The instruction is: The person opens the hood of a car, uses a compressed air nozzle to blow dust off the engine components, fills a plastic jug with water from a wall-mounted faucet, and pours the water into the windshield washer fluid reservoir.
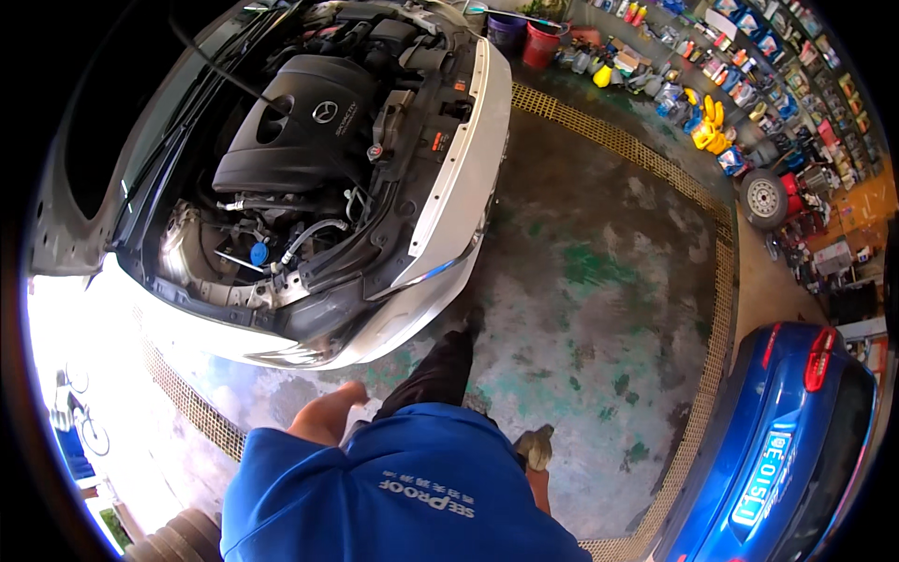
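Observation:
My left arm [323, 412] is bent out past the blue shirt, close to the front corner of a pale car [375, 351]. The fingers of that hand do not show clearly. My right hand [536, 448], in a greyish work glove, hangs beside my hip over the floor. How its fingers are set is too small to make out, and I see nothing sticking out of it. The car's hood is raised above a black engine cover [300, 122]. A blue cap [258, 253] sits low in the engine bay, apart from both hands.
One leg in dark trousers [431, 375] reaches forward on the stained floor [599, 328]. Yellow floor grating [618, 140] borders this bay. A blue car [777, 450] stands at the right. Shelves of bottles [721, 66], a wheel [764, 199] and a red bucket [541, 44] line the far side.

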The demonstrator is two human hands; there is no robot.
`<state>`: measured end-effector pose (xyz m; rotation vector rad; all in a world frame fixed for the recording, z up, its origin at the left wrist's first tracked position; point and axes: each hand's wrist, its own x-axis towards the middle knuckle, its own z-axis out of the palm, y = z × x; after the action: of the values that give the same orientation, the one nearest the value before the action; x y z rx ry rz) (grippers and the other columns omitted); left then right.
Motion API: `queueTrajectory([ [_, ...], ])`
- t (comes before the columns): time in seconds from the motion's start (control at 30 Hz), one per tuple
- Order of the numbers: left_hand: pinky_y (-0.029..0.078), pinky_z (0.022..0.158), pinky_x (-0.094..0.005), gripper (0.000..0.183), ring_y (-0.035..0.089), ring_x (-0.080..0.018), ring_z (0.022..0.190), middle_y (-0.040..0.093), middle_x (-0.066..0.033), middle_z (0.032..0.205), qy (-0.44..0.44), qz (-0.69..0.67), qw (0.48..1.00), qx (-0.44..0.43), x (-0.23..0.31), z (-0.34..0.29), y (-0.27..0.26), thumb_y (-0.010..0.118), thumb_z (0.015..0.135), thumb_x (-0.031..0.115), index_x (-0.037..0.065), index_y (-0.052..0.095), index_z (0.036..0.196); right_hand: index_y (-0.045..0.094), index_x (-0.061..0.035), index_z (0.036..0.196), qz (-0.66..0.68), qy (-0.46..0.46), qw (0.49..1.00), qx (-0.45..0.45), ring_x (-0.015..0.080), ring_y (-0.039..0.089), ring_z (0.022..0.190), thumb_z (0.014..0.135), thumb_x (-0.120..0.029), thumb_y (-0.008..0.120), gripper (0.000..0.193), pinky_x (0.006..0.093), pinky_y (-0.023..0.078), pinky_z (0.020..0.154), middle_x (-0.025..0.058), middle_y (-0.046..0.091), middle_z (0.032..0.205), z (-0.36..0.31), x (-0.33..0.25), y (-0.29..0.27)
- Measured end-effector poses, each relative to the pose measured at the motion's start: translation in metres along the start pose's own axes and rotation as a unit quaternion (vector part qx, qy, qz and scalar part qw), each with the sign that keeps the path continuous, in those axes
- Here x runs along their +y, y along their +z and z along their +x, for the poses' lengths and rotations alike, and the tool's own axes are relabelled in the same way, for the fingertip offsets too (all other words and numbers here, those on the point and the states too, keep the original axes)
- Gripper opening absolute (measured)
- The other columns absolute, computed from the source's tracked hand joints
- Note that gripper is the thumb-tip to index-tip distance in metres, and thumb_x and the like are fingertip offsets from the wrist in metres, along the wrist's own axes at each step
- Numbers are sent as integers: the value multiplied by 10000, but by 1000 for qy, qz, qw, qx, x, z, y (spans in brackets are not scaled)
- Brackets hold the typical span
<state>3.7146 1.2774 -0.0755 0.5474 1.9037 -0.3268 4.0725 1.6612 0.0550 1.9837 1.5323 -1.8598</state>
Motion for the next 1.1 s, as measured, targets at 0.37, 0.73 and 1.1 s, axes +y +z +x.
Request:
queueTrajectory([
  [0.37, 497, 858, -473, 336, 621, -401, 972, 651, -243, 1007, 272, -110, 934, 205, 267, 116, -378, 570, 789, 280, -3, 688, 926, 657, 12, 1024, 72, 117, 990, 21, 189, 635, 818, 668, -184, 842, 447, 348, 493, 737, 88, 668, 919, 117, -93, -19],
  [0.73, 497, 814, -483, 328, 623, -416, 909, 659, -234, 937, 260, -100, 944, 175, 359, 194, -540, 523, 845, 311, 22, 676, 860, 655, -6, 1013, 132, 150, 979, 26, 181, 639, 797, 720, -252, 821, 416, 341, 488, 700, 95, 664, 896, 279, -221, -66],
  [1.1, 454, 964, -391, 418, 601, -335, 1088, 647, -224, 1097, -33, -217, 968, 124, 336, 201, -615, 632, 827, 384, 24, 691, 1031, 656, -45, 891, 83, 86, 988, -93, 188, 587, 595, 776, -189, 753, 208, 342, 440, 506, 62, 639, 735, 532, -508, -122],
])
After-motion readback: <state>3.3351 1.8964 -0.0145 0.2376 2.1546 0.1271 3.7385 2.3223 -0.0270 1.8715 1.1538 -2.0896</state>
